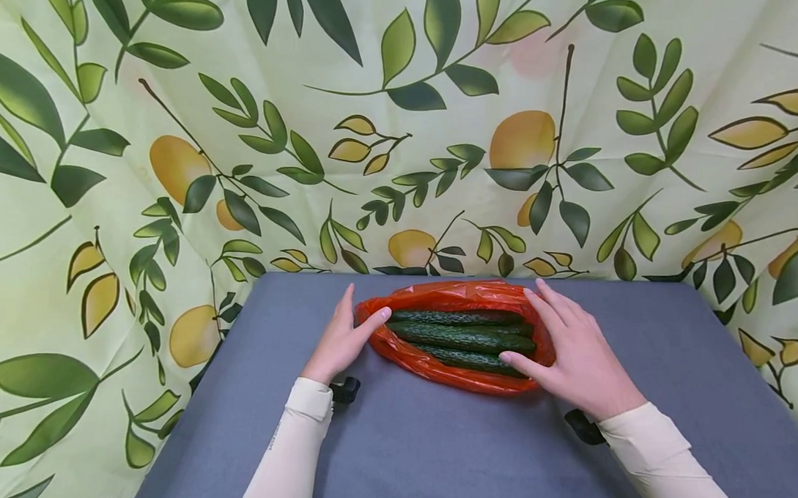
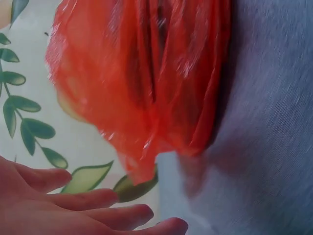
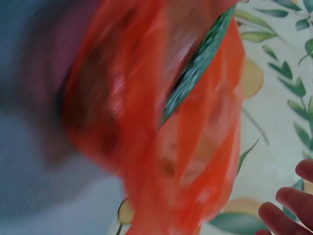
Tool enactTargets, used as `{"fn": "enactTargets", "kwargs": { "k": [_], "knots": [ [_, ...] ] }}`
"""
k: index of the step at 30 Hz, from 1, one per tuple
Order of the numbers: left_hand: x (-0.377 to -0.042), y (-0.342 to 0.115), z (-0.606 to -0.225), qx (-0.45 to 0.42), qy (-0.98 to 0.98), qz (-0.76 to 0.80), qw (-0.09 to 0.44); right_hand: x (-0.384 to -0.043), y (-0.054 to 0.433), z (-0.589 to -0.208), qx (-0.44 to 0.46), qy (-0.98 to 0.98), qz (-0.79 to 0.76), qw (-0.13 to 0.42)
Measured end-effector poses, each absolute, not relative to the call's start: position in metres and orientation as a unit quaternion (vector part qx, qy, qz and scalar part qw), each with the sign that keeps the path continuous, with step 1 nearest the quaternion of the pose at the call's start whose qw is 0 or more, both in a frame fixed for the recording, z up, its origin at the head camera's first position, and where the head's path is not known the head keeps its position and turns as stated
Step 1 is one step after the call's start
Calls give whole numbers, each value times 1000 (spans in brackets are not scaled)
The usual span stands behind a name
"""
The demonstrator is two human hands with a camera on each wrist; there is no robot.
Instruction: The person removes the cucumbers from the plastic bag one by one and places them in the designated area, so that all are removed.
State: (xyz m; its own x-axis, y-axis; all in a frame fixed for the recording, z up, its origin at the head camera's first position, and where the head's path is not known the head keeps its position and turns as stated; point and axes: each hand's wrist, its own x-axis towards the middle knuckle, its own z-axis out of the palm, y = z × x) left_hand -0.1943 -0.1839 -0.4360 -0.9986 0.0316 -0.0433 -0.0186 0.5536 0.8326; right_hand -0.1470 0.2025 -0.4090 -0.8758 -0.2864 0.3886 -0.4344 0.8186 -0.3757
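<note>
Several dark green, bumpy cucumbers (image 1: 465,337) lie side by side in a red plastic bag (image 1: 480,384), whose mouth gapes upward. At the bag's left end is my left hand (image 1: 343,342), thumb stretched over the rim toward the cucumber tips. In the left wrist view its fingers (image 2: 122,215) are spread and apart from the red plastic. My right hand (image 1: 583,358) spans the right end, its thumb by the nearest cucumber's tip and its fingers extended along the far rim. The right wrist view shows one cucumber (image 3: 200,63) through the bag's opening.
The bag sits toward the back of a grey-blue table (image 1: 431,448). Behind and beside it hangs a pale cloth (image 1: 307,238) printed with leaves and fruit. Small black cameras (image 1: 346,391) are strapped at both wrists, below pale sleeves (image 1: 293,443).
</note>
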Motion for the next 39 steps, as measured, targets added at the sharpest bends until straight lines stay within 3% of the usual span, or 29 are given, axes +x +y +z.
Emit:
{"fn": "enactTargets", "kwargs": {
  "k": [19, 39],
  "knots": [
    [-197, -176, -459, -44, 841, 540, 11, -184, 133, -415, 236, -945, 220, 57],
    [-203, -167, -465, -62, 836, 545, -14, -208, 111, -436, 240, -923, 301, -15]
  ]
}}
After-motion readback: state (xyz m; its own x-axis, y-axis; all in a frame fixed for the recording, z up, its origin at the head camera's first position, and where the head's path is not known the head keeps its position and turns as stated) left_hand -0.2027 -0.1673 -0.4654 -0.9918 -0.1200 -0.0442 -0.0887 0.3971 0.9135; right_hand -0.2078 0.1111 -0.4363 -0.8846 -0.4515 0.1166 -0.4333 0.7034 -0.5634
